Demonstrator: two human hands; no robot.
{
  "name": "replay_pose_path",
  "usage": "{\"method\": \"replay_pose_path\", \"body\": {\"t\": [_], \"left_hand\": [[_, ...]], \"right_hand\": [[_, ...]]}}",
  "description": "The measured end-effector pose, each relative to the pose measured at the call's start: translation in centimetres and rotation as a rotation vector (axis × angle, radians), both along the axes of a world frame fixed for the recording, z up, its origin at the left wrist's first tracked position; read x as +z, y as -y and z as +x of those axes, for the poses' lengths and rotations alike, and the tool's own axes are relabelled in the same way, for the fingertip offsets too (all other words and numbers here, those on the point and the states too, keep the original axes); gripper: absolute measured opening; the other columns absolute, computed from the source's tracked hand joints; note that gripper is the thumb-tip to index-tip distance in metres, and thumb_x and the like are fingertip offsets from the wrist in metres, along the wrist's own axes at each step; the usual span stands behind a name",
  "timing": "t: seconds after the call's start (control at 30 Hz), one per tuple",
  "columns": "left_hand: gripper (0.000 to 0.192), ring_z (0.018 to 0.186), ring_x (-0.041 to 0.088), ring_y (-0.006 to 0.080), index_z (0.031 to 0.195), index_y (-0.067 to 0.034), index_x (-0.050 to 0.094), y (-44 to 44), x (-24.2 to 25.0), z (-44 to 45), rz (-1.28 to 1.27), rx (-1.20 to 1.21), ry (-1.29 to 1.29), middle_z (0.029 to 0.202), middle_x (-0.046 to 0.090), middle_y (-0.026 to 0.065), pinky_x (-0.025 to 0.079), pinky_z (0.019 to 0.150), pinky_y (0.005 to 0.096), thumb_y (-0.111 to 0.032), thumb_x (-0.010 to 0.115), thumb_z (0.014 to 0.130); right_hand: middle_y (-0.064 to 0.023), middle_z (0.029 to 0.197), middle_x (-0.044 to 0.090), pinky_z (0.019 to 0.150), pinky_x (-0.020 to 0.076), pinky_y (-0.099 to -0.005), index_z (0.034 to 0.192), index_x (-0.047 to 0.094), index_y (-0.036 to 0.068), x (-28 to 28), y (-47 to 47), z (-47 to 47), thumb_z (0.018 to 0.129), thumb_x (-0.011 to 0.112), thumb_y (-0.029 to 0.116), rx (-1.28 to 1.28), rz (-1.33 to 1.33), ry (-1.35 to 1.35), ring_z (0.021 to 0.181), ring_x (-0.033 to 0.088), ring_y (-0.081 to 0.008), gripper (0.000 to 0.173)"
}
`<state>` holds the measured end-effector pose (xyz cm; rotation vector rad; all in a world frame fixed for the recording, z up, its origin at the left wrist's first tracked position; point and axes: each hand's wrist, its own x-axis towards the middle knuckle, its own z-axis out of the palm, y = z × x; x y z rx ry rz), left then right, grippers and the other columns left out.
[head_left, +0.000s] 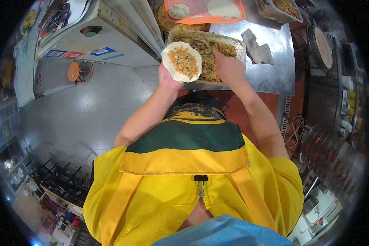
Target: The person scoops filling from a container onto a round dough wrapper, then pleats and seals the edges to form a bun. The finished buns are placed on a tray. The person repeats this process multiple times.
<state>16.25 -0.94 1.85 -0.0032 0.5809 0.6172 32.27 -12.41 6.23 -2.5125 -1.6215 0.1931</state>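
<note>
My left hand [169,77] holds a round dough wrapper [196,66] from below, at the left edge of a container. Chopped vegetable filling [184,61] with orange and green bits lies spread on the wrapper. The rectangular container [241,49] holds more chopped filling, with a darker minced part in the middle. My right hand [229,66] reaches into its right side, fingertips down in the filling; whether they grip anything is hidden. What looks like a metal spoon [198,42] rests in the filling near the far side.
Beyond the container, an orange tray [200,20] bears a pleated bun [178,11] and a flat dough piece [224,8], above a woven basket [164,21]. A crumpled cloth [258,50] lies on the steel table [279,73]. Another food container [279,13] stands far right.
</note>
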Motion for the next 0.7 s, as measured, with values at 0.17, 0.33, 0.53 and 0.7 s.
{"method": "replay_pose_path", "body": {"t": [0.17, 0.33, 0.53, 0.7], "left_hand": [[0.047, 0.122, 0.048, 0.0383, 0.134, -0.007, 0.046, -1.0, 1.7, -2.8, 0.055, 0.068, -0.110, 0.135, 0.048, 0.0179, 0.037, 0.103, 0.0562, -0.031, 0.031, 0.096], [0.048, 0.126, 0.044, 0.0360, 0.136, -0.009, 0.045, -2.0, 1.9, -4.7, 0.042, 0.121, -0.139, 0.138, 0.047, 0.0132, 0.033, 0.106, 0.0546, -0.034, 0.031, 0.096], [0.049, 0.126, 0.045, 0.0365, 0.136, -0.009, 0.045, -1.9, 1.1, -5.5, 0.000, 0.123, -0.076, 0.139, 0.046, 0.0145, 0.033, 0.106, 0.0558, -0.033, 0.030, 0.096], [0.048, 0.125, 0.045, 0.0376, 0.135, -0.008, 0.045, -1.7, 0.9, -5.1, -0.017, 0.100, -0.041, 0.138, 0.046, 0.0168, 0.034, 0.105, 0.0569, -0.031, 0.030, 0.097]], "right_hand": [[-0.0148, 0.077, 0.067, 0.060, 0.0519, -0.0409, 0.111, 0.066, 0.012, -3.7, -1.7, -0.5, 0.084, 0.049, 0.012, 0.088, -0.345, -0.078, 0.073, 0.066, -0.0302, 0.032], [-0.0149, 0.076, 0.065, 0.058, 0.0504, -0.0405, 0.110, 0.066, 0.009, -8.9, -1.5, 2.2, 0.079, 0.056, 0.010, 0.273, -0.039, -0.434, 0.070, 0.064, -0.0289, 0.033], [0.0020, 0.061, 0.044, 0.039, 0.0200, -0.0213, 0.117, 0.057, 0.000, -7.9, 0.0, 5.7, 0.085, 0.061, 0.008, -0.554, -0.200, -1.764, 0.044, 0.031, -0.0047, 0.033], [0.0047, 0.056, 0.040, 0.040, 0.0193, -0.0230, 0.119, 0.057, -0.001, -1.8, 0.6, 4.6, 0.088, 0.056, 0.008, -0.641, -0.050, -1.712, 0.043, 0.031, -0.0054, 0.032]]}}
